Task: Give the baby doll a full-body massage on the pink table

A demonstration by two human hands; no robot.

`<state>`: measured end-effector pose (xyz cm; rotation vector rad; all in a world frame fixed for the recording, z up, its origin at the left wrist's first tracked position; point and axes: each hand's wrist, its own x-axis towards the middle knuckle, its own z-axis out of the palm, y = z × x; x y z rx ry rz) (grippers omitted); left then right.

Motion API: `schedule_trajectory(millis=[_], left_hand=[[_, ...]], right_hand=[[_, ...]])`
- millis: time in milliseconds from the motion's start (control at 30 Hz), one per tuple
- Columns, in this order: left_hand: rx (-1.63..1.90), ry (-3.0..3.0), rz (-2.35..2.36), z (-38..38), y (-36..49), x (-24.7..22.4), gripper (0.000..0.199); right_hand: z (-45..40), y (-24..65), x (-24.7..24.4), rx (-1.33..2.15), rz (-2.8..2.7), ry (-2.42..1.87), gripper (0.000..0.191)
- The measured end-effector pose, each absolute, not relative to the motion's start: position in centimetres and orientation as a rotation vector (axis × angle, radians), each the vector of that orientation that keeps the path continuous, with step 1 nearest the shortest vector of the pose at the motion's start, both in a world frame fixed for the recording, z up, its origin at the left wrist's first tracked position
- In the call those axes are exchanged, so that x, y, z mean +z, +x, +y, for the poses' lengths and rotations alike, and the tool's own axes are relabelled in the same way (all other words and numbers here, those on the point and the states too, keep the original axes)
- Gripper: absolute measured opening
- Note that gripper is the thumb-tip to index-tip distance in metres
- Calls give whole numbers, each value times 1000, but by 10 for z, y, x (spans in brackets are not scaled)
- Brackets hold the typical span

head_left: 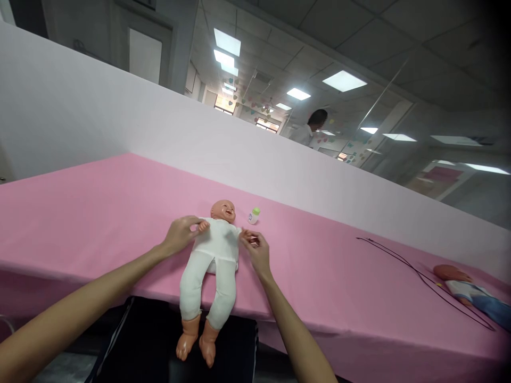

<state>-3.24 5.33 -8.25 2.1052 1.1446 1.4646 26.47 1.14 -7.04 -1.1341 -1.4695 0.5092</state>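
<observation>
White-suited doll (215,250) (wrists apparently pinched by both hands).

The baby doll (215,250) has glossy, smooth peach plastic skin on its head and feet and wears a soft, matt white cloth bodysuit. It lies on a matt pink cloth table cover (99,213), smooth with few creases. The small white plastic bottle with a green cap (253,215) beside the head looks smooth and slightly shiny.
</observation>
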Motion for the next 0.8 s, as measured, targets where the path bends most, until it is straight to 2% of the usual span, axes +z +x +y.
schedule_trajectory(millis=[100,233,300,400,500,600,667,733,800], left_hand=[[1626,1486,1151,66,-51,-84,27],[1600,795,1196,79,-70,-107,36],[1605,674,1205,81,-72,-116,35],[1660,934,1203,74,-63,-111,31],[1639,1476,1164,58,-45,-97,26],[1386,2160,1079,41,-27,-92,21],[1208,2480,1032,34,-21,-93,27],[1173,2547,1090,32,-21,-95,28],[1280,2368,1259,36,-29,-94,26]], right_hand=[[21,288,-73,677,-1003,-1153,44],[25,314,-96,863,-644,-1190,41],[25,317,-105,876,-583,-1214,40],[22,307,-102,777,-735,-1198,44],[12,286,-89,609,-1146,-1175,41],[-3,263,-79,429,-1733,-1135,22],[-9,252,-78,332,-2025,-1105,20],[-8,252,-79,313,-2033,-1129,20],[0,265,-79,377,-1737,-1200,25]])
